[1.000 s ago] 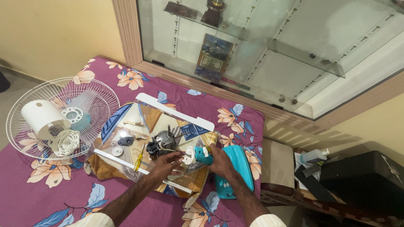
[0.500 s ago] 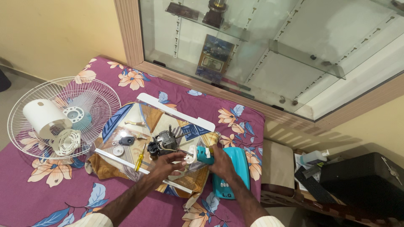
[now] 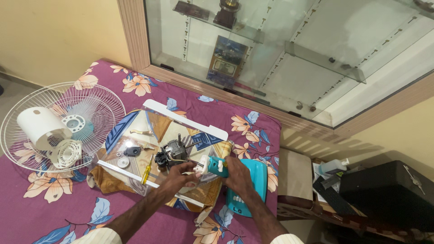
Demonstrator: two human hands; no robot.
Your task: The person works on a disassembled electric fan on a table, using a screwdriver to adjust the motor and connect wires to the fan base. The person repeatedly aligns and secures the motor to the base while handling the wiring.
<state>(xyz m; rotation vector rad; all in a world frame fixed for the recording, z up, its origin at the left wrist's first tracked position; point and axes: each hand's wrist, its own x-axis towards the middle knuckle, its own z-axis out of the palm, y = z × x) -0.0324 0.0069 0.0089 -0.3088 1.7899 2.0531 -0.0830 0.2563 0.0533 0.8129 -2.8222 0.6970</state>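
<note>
- Head view: my left hand (image 3: 181, 177) and right hand (image 3: 237, 174) have closed in since a second ago, both grips now clenched on the small teal-and-white part (image 3: 212, 166), held over the clear tray (image 3: 135, 174), just right of the fan motor (image 3: 172, 152).
- Around: a yellow screwdriver (image 3: 146, 170) lies on the tray, a white fan guard (image 3: 97, 106) sits left on the bed, a teal housing (image 3: 253, 180) lies under my right wrist.

free: purple cloth (image 3: 54, 212) near left | blocked: fan guard (image 3: 90, 113) far left, motor (image 3: 172, 151) ahead
</note>
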